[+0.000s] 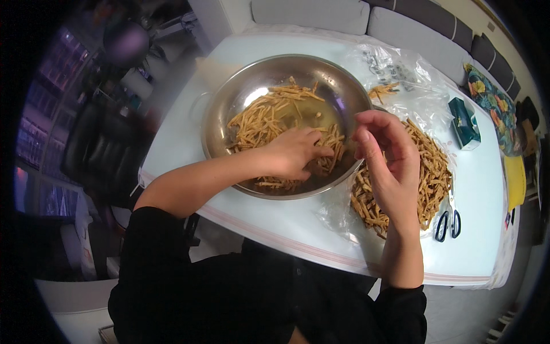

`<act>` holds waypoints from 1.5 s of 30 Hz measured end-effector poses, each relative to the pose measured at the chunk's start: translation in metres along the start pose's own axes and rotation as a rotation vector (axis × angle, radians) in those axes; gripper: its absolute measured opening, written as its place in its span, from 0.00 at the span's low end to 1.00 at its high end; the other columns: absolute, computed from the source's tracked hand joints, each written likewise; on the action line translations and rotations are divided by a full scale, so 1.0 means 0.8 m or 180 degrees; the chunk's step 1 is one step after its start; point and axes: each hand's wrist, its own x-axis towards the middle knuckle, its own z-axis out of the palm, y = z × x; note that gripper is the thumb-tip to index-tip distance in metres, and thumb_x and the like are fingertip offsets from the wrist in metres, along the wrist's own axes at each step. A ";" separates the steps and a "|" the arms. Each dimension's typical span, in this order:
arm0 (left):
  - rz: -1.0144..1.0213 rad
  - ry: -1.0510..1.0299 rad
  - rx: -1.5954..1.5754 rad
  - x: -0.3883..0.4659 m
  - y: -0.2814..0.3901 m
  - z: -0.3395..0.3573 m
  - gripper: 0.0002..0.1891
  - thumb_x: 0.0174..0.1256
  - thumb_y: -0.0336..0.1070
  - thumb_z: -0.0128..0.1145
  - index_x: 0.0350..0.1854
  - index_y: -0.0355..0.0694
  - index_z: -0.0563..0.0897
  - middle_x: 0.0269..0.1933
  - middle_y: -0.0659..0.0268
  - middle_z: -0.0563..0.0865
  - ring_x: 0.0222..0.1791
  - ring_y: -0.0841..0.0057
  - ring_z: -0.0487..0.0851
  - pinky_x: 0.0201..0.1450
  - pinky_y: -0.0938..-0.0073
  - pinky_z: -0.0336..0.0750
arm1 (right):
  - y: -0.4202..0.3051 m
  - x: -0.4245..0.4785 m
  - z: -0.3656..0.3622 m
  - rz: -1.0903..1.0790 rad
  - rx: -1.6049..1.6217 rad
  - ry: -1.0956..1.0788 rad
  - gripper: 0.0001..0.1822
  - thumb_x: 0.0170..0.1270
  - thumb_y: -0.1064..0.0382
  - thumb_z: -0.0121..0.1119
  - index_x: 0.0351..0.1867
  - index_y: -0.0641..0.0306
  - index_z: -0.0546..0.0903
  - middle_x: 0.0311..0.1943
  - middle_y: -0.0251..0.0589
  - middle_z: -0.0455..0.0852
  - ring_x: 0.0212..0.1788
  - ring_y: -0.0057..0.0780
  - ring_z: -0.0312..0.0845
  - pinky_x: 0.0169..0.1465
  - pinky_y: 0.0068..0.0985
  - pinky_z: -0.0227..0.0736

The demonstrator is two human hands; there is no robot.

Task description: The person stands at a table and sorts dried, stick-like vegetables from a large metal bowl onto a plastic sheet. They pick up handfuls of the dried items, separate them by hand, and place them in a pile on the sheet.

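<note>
A large stainless steel bowl [275, 73] stands on the table, with yellowish liquid and tan dried strips [258, 124] inside. My left hand [292, 152] reaches into the bowl, its fingers spread over strips near the middle; whether it grips any is unclear. Above the bowl's right rim is my right hand [386, 150], raised, its thumb and fingers curled towards each other. Nothing is plainly visible between them. Beside the bowl, partly behind my right hand, a big heap of dry tan strips [432, 172] lies on a clear plastic bag [412, 73]. A few more strips [382, 91] rest on the bag farther back.
Scissors with dark handles [451, 219] lie on the table [472, 253] right of the heap. Behind them are a green tissue box [464, 124] and a yellow cloth-like item [514, 180]. A grey sofa [309, 17] borders the far side; a black chair [103, 150] is at left.
</note>
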 end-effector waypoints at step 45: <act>-0.2275 0.0944 -0.4334 -0.082 -0.009 -0.088 0.13 0.73 0.34 0.55 0.54 0.33 0.78 0.53 0.55 0.85 0.54 0.72 0.84 0.60 0.73 0.77 | 0.018 -0.007 0.019 0.0265 -0.0216 -0.0379 0.06 0.68 0.70 0.58 0.42 0.71 0.81 0.27 0.33 0.81 0.30 0.16 0.73 0.35 0.18 0.70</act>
